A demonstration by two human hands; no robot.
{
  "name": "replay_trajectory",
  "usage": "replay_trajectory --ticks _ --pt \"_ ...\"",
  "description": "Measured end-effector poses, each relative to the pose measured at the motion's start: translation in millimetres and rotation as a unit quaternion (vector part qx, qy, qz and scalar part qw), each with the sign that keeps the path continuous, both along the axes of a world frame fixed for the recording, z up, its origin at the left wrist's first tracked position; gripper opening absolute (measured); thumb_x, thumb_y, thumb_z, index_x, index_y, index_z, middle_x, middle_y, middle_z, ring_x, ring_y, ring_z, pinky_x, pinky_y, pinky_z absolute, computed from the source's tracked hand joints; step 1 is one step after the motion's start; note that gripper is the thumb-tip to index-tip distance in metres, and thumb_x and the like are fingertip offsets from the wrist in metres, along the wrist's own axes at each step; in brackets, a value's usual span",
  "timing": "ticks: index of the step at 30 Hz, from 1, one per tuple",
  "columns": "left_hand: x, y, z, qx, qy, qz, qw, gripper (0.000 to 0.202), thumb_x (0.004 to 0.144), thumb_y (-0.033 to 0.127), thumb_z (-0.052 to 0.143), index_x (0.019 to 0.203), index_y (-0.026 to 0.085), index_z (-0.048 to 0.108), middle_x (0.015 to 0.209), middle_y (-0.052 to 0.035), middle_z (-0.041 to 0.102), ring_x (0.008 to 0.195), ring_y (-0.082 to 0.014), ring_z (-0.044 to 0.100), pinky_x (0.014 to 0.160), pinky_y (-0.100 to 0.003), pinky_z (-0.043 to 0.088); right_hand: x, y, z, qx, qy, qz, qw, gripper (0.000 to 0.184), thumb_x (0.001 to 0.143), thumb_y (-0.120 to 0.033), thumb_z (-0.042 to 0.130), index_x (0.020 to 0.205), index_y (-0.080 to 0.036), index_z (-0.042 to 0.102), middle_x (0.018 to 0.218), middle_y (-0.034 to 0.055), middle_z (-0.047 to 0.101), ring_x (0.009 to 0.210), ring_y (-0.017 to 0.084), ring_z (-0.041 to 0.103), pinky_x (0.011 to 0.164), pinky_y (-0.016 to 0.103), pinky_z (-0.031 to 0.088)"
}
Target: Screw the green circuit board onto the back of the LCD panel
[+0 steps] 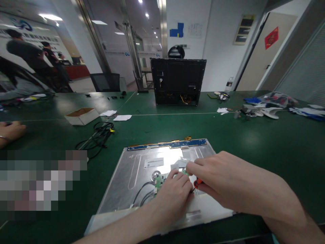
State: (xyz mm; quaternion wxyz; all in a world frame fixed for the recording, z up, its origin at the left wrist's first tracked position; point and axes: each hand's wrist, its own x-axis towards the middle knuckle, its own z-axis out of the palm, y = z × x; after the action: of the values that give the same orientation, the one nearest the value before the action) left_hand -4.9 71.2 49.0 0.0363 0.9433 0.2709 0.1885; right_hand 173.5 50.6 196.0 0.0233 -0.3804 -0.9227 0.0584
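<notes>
A silver metal display panel (pixel 119 183) lies flat on the green table, with a narrow blue circuit strip (pixel 165 145) along its far edge. On its middle sits a green circuit board (pixel 157 183), with black cables (pixel 146 194) running out from its left side. My left hand (pixel 175 188) is over the board, its curled fingers pressed together on it; the thumb is out of sight. In my right hand (pixel 213 176) is a red-handled screwdriver (pixel 197 183), gripped in closed fingers. Its shaft points down beside my left fingers; its tip is hidden.
A black-backed monitor housing (pixel 177 81) stands upright beyond the panel. To the left are a coiled black cable (pixel 100 134), an open cardboard box (pixel 82 116) and another person's hand (pixel 12 130). Assorted parts and a plastic bag (pixel 276 100) lie far right.
</notes>
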Motion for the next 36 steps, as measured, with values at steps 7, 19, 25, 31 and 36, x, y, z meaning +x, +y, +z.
replay_trajectory --ticks 7,19,25,31,36 --pt "-1 1 -1.0 -0.037 -0.007 -0.013 0.999 0.015 0.092 0.022 0.048 0.100 0.019 0.060 0.102 -0.0078 0.067 0.102 -0.0239 0.058 0.098 -0.044 0.036 -2 2 -0.9 0.019 -0.010 -0.018 1.000 0.013 0.084 -0.017 0.056 0.095 -0.023 0.053 0.079 -0.0023 0.065 0.064 0.015 0.058 0.051 0.029 0.029" --pt "-2 2 3.7 -0.069 -0.007 -0.015 0.998 0.014 0.089 0.021 0.049 0.099 0.020 0.059 0.101 -0.0073 0.066 0.102 -0.0243 0.057 0.098 -0.043 0.035 1 5 -1.5 0.021 -0.001 0.011 1.000 0.022 0.078 -0.007 0.058 0.088 -0.023 0.048 0.082 -0.0027 0.064 0.067 0.015 0.057 0.051 0.028 0.026" --pt "-3 1 5.7 -0.075 0.000 -0.018 0.997 0.013 0.087 0.020 0.051 0.098 0.020 0.058 0.100 -0.0072 0.066 0.101 -0.0241 0.057 0.098 -0.043 0.035 5 5 -2.4 0.025 0.014 0.020 0.999 0.025 0.076 -0.007 0.061 0.089 -0.023 0.047 0.080 -0.0035 0.062 0.066 0.015 0.056 0.051 0.027 0.027" --pt "-3 1 7.0 -0.085 -0.011 -0.023 0.996 0.013 0.086 0.019 0.050 0.097 0.019 0.058 0.100 -0.0074 0.066 0.100 -0.0246 0.057 0.098 -0.044 0.035 3 5 -0.7 0.025 0.011 0.018 0.999 0.026 0.075 -0.005 0.060 0.088 -0.024 0.047 0.079 -0.0046 0.062 0.063 0.014 0.055 0.050 0.027 0.027" --pt "-3 0 12.8 -0.094 -0.003 -0.023 0.995 0.015 0.085 0.021 0.051 0.099 0.019 0.058 0.099 -0.0080 0.065 0.100 -0.0254 0.057 0.099 -0.045 0.033 1 5 -0.3 0.022 0.001 0.019 1.000 0.026 0.075 -0.003 0.059 0.089 -0.023 0.048 0.080 -0.0036 0.063 0.063 0.014 0.056 0.050 0.028 0.027"
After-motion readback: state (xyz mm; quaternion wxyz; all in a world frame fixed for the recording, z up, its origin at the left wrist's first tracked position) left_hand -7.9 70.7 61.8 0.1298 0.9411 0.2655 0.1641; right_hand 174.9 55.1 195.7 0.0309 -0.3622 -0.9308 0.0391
